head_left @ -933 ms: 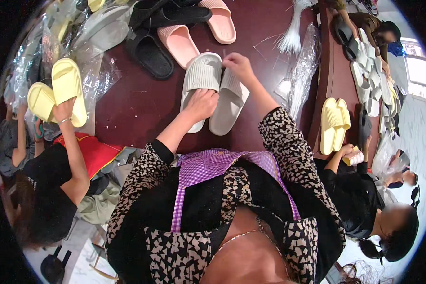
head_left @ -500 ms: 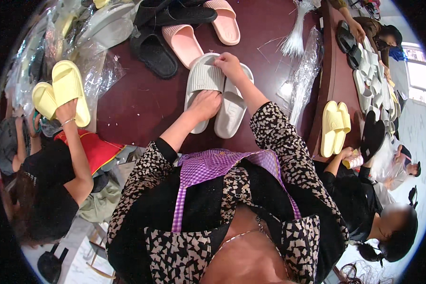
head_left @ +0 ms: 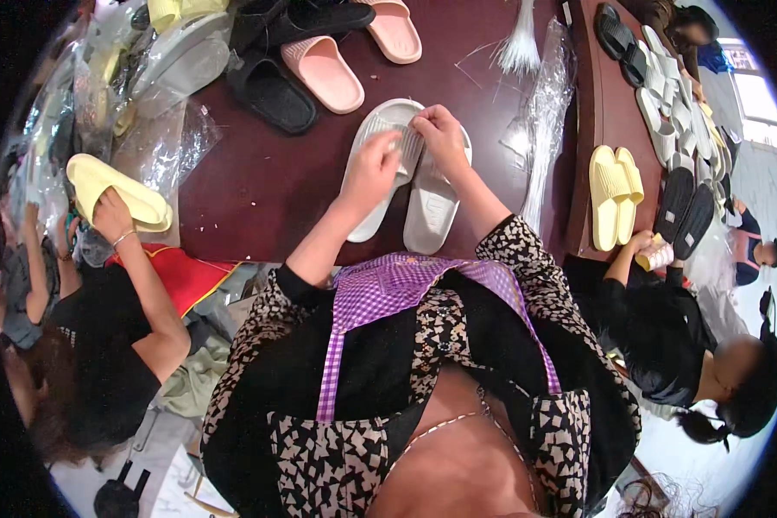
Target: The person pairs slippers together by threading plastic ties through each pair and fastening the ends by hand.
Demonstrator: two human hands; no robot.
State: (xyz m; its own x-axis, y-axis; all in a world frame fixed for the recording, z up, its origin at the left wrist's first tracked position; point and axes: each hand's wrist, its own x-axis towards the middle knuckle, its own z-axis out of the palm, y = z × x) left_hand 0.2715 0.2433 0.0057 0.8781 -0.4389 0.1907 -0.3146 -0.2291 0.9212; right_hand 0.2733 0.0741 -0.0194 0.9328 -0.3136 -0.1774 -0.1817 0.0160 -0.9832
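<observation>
A pair of light grey slippers lies side by side on the dark red table in front of me, toes away from me. The left grey slipper (head_left: 365, 207) tilts a little outward; the right grey slipper (head_left: 432, 211) lies under my right wrist. My right hand (head_left: 441, 138) pinches at the inner edges of the two ribbed straps, on something too small to make out. Raised over the left strap, my left hand (head_left: 373, 175) has curled, slightly blurred fingers closed together; whatever they hold is hidden.
Black slippers (head_left: 272, 93) and pink slippers (head_left: 328, 76) lie beyond the pair. A bundle of thin white ties (head_left: 520, 45) and clear plastic bags (head_left: 551, 112) are at the right. Yellow slippers (head_left: 613, 198) stand farther right. At left, a co-worker's hand (head_left: 112, 214) holds a yellow slipper (head_left: 129, 194).
My left hand has come out from under the left strap and risen above it. My right hand has shifted slightly right and stays at the straps. The co-worker's yellow slippers have turned.
</observation>
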